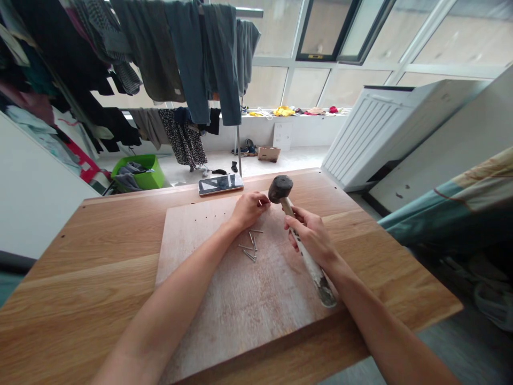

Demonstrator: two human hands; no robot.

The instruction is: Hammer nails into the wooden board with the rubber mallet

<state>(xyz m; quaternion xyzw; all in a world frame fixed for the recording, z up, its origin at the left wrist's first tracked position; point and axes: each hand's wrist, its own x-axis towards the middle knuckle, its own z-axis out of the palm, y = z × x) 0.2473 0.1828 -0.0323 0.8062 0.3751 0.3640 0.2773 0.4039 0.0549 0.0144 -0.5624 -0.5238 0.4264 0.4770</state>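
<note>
My right hand (310, 235) grips the pale wooden handle of a mallet (280, 189) whose black head hovers just above a reddish wooden board (208, 278). Beside that head, my left hand (249, 208) is pinched on a small nail held upright on the board. Several loose nails (250, 245) lie on the board between my two wrists. A row of small dark nail marks runs along the board's far edge.
The board rests on a light oak table (100, 256). A phone (220, 184) lies flat at the table's far edge. Beyond are a clothes rack with hanging garments, a green basket (140, 172), a white panel at the right and large windows.
</note>
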